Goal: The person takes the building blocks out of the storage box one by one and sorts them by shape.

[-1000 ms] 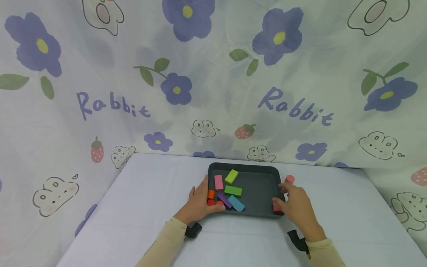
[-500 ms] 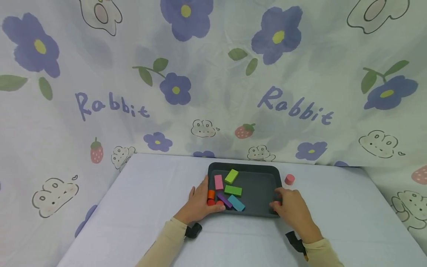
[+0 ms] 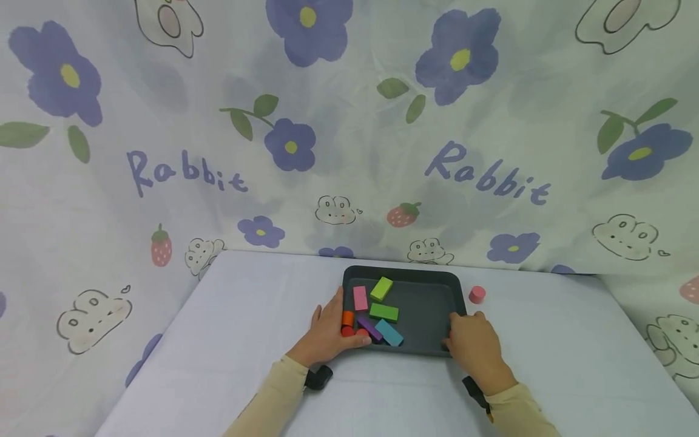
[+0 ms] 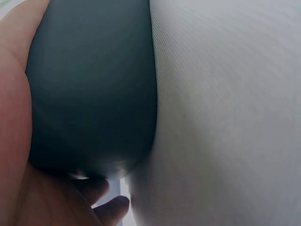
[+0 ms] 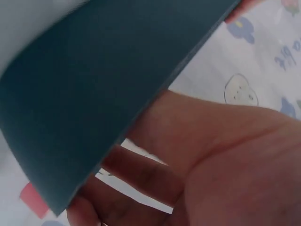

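A dark grey tray [image 3: 428, 309] with coloured blocks stands on the white table. My left hand [image 3: 326, 331] rests at its front left corner, fingers straight along the side wall and thumb over the front rim. The tray's outer wall [image 4: 94, 84] fills much of the left wrist view. My right hand [image 3: 476, 345] reaches over the right wall, fingers down inside the front right corner. They hold a red cylinder there, now nearly all hidden behind the hand. In the right wrist view the wall [image 5: 89, 84] covers part of my right hand [image 5: 188, 160].
In the tray's left half lie a pink block [image 3: 360, 298], a yellow-green block [image 3: 381, 289], a green block [image 3: 384, 312], a purple block [image 3: 369, 326], a blue block [image 3: 389, 333], an orange cylinder [image 3: 347, 318] and red rounds. A pink-red cylinder [image 3: 477, 295] stands outside, right.
My right hand has left the pink-red cylinder outside the tray and moved left and down over the red cylinder in the front right corner, covering it. My left hand stays in place.
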Available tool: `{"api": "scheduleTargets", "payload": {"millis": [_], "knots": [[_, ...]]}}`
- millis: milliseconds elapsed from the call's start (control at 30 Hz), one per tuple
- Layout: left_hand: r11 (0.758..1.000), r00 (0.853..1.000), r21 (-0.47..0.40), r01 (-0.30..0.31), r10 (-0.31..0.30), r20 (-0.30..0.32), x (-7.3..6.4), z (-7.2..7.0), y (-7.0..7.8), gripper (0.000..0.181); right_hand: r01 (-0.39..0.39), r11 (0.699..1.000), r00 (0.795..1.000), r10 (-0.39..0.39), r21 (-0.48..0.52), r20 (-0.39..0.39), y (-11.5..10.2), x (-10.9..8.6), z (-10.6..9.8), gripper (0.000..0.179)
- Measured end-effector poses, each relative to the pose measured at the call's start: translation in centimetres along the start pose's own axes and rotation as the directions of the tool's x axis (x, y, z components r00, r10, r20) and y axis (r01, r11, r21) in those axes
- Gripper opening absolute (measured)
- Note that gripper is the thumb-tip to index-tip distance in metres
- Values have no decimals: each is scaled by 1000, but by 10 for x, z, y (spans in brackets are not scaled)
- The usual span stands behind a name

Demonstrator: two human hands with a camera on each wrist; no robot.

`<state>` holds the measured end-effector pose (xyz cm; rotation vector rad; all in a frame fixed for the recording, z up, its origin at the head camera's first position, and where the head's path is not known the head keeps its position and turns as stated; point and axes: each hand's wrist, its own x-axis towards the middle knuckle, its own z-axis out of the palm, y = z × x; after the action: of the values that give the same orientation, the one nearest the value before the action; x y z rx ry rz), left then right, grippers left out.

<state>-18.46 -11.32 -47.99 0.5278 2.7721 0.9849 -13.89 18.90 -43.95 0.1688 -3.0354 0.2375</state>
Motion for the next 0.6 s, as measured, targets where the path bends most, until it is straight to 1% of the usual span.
{"api": "scheduleTargets", "payload": {"millis": [133,300,467,600], "knots": [[1000,1000,-1,-2,2,2,0,0,0,124,26,995,1000,-27,-101,-12,-3,1,4,39],[1000,1000,-2,-5,5,-1,1,1,-1,124,41,983,998,-48,-177,-40,-5,0,2,38],[1000,1000,0,-3,3,-3,1,1,-2,124,58,977,997,-68,-204,-43,-6,-1,0,28],[1000,1000,-2,-7,7,-7,1,1,-2,123,90,980,995,-95,-175,-21,-6,-1,0,21]]}}
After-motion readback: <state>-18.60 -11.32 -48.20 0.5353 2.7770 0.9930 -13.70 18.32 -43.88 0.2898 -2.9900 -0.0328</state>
